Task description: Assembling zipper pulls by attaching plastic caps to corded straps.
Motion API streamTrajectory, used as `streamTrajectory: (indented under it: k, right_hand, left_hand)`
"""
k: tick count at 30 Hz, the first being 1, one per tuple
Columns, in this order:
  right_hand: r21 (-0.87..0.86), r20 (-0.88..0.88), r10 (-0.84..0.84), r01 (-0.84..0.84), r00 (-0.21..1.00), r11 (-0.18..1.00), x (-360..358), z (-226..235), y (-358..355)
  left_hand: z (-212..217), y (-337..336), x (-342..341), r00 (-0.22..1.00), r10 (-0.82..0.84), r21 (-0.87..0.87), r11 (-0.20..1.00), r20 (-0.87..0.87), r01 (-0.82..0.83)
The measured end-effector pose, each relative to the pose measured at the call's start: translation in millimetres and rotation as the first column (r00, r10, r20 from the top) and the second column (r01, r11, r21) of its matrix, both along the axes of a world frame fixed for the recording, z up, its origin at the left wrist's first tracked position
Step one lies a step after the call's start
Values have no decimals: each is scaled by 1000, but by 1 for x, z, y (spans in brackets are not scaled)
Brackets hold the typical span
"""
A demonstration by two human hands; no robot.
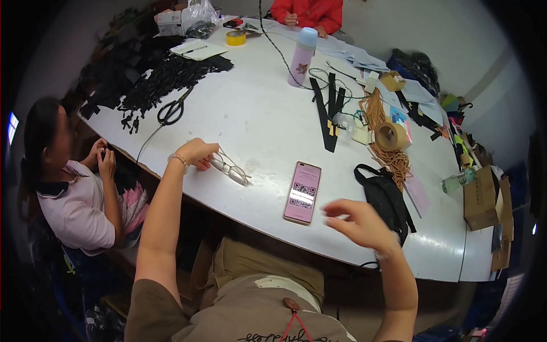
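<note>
My left hand [198, 153] is closed on one end of a pair of thin-framed eyeglasses [230, 169], whose lenses rest at or just over the white table [250, 122]. To the right, my right hand [361, 223] hovers near the table's front edge with its fingers apart and nothing in them, slightly blurred. Between my hands a smartphone [302, 192] lies face up, its pink screen lit with square codes. A small black bag [383, 196] with straps lies just beyond my right hand.
Black straps and clips [165, 71] with scissors [174, 108] cover the far left. A lilac bottle [302, 57] stands at the back. Brown cord [373, 108], a tape roll [391, 137] and cardboard boxes [481, 196] lie right. One person [80, 188] sits left, another [307, 14] opposite.
</note>
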State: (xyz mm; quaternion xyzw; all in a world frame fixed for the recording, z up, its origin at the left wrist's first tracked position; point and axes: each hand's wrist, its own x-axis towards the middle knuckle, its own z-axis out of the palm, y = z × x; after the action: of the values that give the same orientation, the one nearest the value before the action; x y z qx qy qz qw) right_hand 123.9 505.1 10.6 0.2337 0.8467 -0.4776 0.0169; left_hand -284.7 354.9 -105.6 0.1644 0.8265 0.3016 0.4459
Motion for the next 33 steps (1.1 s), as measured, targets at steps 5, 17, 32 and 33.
streamTrajectory:
  k: [5, 17, 32, 33]
  right_hand:
    - [-428, 29, -144, 143, 989, 893, -98, -82, -22]
    - [-542, 71, -11, 48, 997, 839, -89, -91, -38]
    - [668, 207, -470, 227, 858, 709, -17, -117, 1]
    - [693, 150, -433, 218, 889, 687, -3, -115, 7]
  left_hand:
    - [-9, -12, 16, 998, 59, 101, 993, 27, -62]
    - [38, -97, 141, 971, 209, 612, 785, -114, -97]
    - [138, -102, 219, 913, 95, 754, 601, -396, 264]
    - [140, -108, 219, 905, 69, 749, 589, -419, 302]
